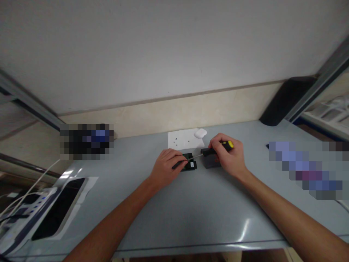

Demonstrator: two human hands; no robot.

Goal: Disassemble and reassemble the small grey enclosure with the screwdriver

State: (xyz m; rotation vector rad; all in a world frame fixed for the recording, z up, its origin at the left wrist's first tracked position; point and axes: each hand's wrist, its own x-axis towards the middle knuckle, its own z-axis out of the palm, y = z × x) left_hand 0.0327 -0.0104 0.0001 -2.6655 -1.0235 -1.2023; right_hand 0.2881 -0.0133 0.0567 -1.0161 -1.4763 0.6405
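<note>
A screwdriver (209,151) with a black and yellow handle is gripped in my right hand (231,154). Its thin shaft points left, and its tip is over a small black device (193,166) with a green circuit board and a white label. My left hand (167,167) lies at the device's left side, fingers and thumb closed around a slim dark piece (177,165); whether this belongs to the device is unclear. Partly under my right hand lies a flat dark grey part (211,162). Behind the device, several tiny dark bits, possibly screws, lie on a white sheet (181,136).
A white rounded object (200,133) sits on the sheet's right corner. At left are a phone-like black slab (61,207) on paper and a power strip (29,214) with cables. A black cylinder (286,100) leans at back right. Blurred-out items flank the grey table (191,218).
</note>
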